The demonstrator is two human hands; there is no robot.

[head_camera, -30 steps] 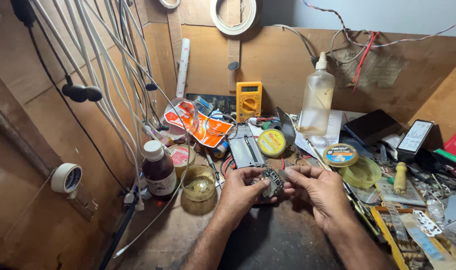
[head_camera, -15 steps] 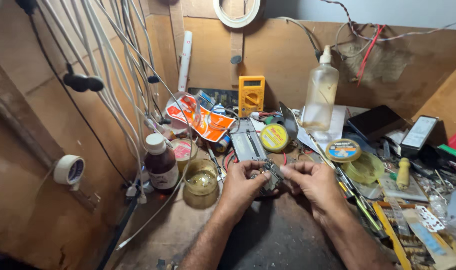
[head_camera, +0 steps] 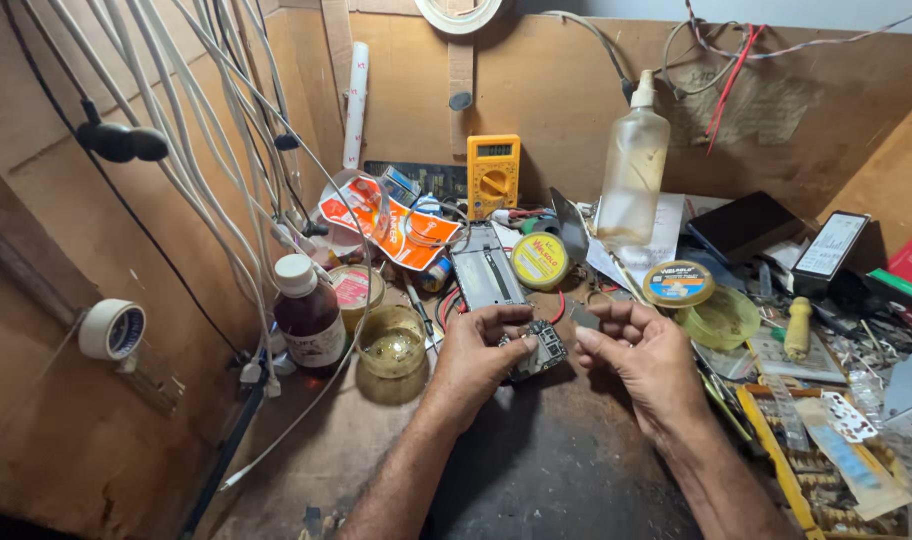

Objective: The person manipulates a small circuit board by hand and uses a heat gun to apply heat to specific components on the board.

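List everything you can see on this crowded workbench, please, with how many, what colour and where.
circuit board: one, dark, held between both hands
multimeter: one, yellow, against the back wall
spray bottle: one, clear, back centre
brown bottle: one, white cap, left of the hands
glass jar: one, yellowish, beside the brown bottle
round tins: two, one yellow, one blue-topped, behind the hands
tape roll: one, white, on the left wall
cables: many, white, hanging at left
left hand: grips the board's left side
right hand: fingers pinched just right of the board
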